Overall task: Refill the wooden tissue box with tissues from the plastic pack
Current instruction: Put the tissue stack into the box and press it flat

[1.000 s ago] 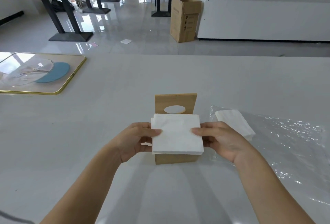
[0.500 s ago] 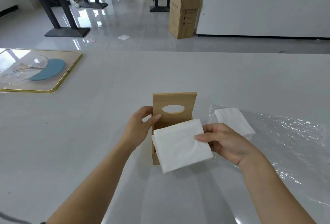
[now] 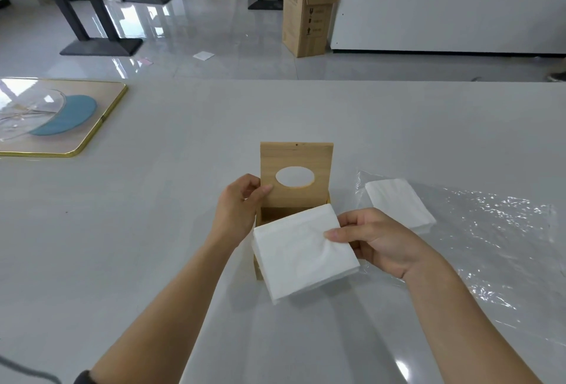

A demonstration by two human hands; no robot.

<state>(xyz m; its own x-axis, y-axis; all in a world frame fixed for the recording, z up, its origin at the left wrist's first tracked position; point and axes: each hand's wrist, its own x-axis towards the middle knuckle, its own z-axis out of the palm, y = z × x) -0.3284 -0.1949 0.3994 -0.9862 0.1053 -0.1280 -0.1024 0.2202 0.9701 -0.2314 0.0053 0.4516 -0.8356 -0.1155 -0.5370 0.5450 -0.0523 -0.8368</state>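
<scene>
Wooden tissue box point(image 3: 296, 158), lid held upright by left hand point(image 3: 237, 215), right hand point(image 3: 378, 242) pinching tissue stack point(image 3: 298, 256) tilted over opening

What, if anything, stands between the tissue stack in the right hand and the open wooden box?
Nothing visible does. The left hand holds the lid upright, so the wooden box is open, and the tissue stack, held by the right hand, is tilted over its opening.
</scene>
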